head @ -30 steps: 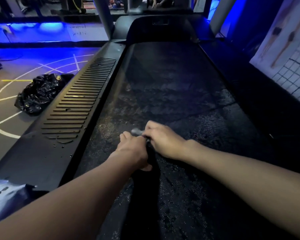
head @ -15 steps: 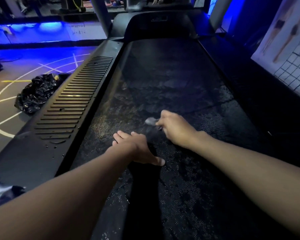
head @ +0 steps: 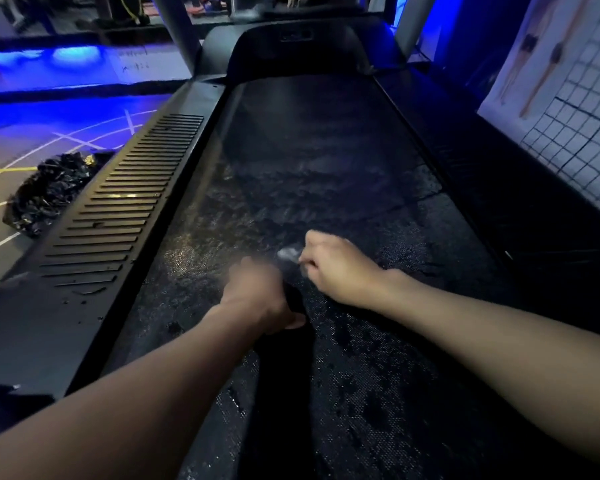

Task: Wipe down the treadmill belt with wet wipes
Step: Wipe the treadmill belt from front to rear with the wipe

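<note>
1. Treadmill belt (head: 326, 161) runs straight away from the camera down the middle of the view. It is black and textured, with wet patches and streaks across its middle and near stretch.
2. On it, a little right of the centre line, the right hand (head: 340, 271) lies knuckles up with its fingers curled under. It pinches a small crumpled wet wipe (head: 288, 252), which pokes out pale grey on the finger side and touches the belt.
3. Just beside it, to the left and slightly nearer, the left hand (head: 257, 296) is down on the belt with its thumb pointing toward the right forearm. It is blurred, so I cannot tell how far its fingers are bent or whether they have hold of anything.
4. Both bare forearms reach in from the bottom corners.
5. Along the belt's left edge lies the side rail (head: 118, 216), ribbed with slots, with a few water drops toward its near end.
6. Beyond that rail a crumpled black plastic bag (head: 49, 195) sits on the floor (head: 0, 237), which is painted with white and yellow lines and lit blue farther back.
7. At the far end stands the motor cover (head: 298, 43), with a grey upright (head: 177, 32) on either side.
8. To the right is a grid-patterned wall (head: 586, 140).
</note>
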The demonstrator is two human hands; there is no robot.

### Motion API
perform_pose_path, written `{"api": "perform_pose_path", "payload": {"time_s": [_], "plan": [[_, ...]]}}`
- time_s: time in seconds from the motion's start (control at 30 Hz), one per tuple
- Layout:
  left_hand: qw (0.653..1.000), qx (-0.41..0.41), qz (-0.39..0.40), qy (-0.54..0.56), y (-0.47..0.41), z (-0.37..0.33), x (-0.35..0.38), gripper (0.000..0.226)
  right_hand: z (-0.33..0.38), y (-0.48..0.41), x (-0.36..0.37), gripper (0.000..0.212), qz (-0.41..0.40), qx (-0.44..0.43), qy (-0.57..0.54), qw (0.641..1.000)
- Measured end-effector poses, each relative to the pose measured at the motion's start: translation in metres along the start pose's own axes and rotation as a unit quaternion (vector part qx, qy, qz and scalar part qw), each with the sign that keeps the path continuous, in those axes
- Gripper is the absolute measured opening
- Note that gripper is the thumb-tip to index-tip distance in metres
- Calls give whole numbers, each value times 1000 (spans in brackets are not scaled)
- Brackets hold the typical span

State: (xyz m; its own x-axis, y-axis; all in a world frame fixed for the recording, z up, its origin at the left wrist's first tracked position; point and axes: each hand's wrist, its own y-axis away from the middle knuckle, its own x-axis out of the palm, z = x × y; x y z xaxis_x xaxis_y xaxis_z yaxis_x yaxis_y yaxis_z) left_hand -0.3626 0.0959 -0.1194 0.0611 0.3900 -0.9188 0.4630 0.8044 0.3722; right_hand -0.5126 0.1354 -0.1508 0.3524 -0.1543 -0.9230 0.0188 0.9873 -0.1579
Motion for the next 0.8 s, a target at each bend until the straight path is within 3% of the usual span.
{"api": "perform_pose_path", "payload": {"time_s": [0.07,0.2,0.27,0.43,0.6,0.73,0.8], "plan": [[1000,-2,-5,-16,0,1,-2,78,-3,13,-3,19,41,-40,1,998],[998,-2,17,-55,-4,-5,-3,81,-41,-5,-8,21,-29,74,13,997],[997,-7,41,-63,-9,-9,-3,96,-41,-6,-7,23,-43,71,27,996],[993,-40,106,10,-9,-24,-2,144,-21,25,-12,18,33,-26,-3,999],[995,-58,77,-12,-6,-38,6,134,-49,5,-15,25,-46,71,12,996],[999,41,14,3,-12,-42,9,91,-36,33,-16,20,32,-29,2,999],[998,62,11,-3,-13,-46,9,80,-49,33,-24,15,36,-8,3,999]]}}
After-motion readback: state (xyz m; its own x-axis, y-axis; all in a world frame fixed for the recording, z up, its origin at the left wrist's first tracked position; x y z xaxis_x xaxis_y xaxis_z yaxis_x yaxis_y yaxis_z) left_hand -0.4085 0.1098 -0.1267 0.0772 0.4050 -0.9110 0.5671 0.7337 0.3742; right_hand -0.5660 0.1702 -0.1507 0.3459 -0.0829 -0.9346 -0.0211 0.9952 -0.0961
